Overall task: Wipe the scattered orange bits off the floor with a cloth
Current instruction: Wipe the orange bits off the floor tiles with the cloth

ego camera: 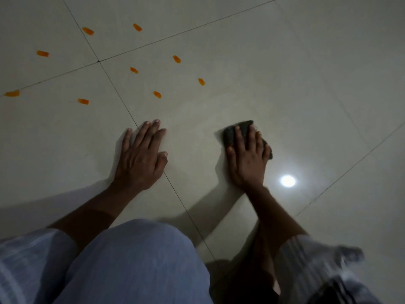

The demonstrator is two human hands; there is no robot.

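Observation:
Several orange bits lie scattered on the pale tiled floor (285,73) at the upper left; the nearest one (157,94) is just beyond my left hand, another (201,81) sits further right. My left hand (141,154) rests flat on the floor with its fingers spread and straight. My right hand (248,156) presses a dark cloth (230,133) onto the tile with straight fingers; the cloth shows past my fingertips and at the hand's right side. The cloth is apart from all the orange bits.
Dark grout lines cross the floor, one running under my left hand. A bright round light reflection (287,180) shines on the tile right of my right wrist. My bent knee in light blue trousers (131,264) fills the lower middle.

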